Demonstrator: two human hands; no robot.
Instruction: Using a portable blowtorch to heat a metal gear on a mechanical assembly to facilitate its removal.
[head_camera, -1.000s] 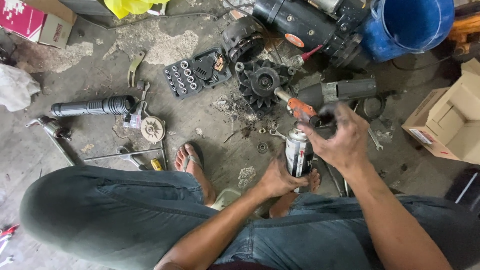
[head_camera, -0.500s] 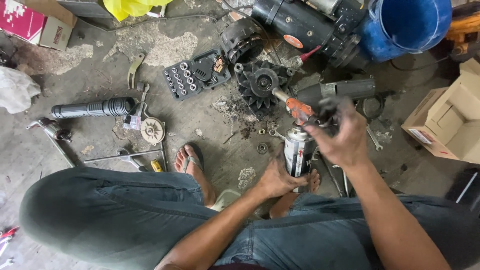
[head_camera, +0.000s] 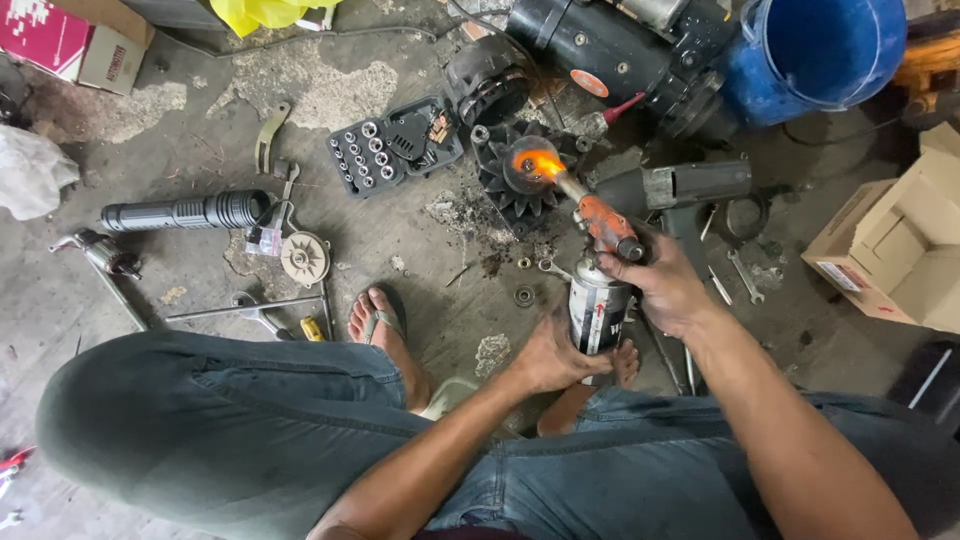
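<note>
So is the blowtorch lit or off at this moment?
Lit. An orange flame burns at the nozzle of the blowtorch, playing on the black finned part; the left hand and right hand hold it.

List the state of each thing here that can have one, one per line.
Gas torch: lit, flame on the finned part.
Gas canister: upright, gripped by the left hand.
Right hand: closed around the torch head.
Socket set case: open.
Blue bucket: upright.
Cardboard box: flaps open.
</note>
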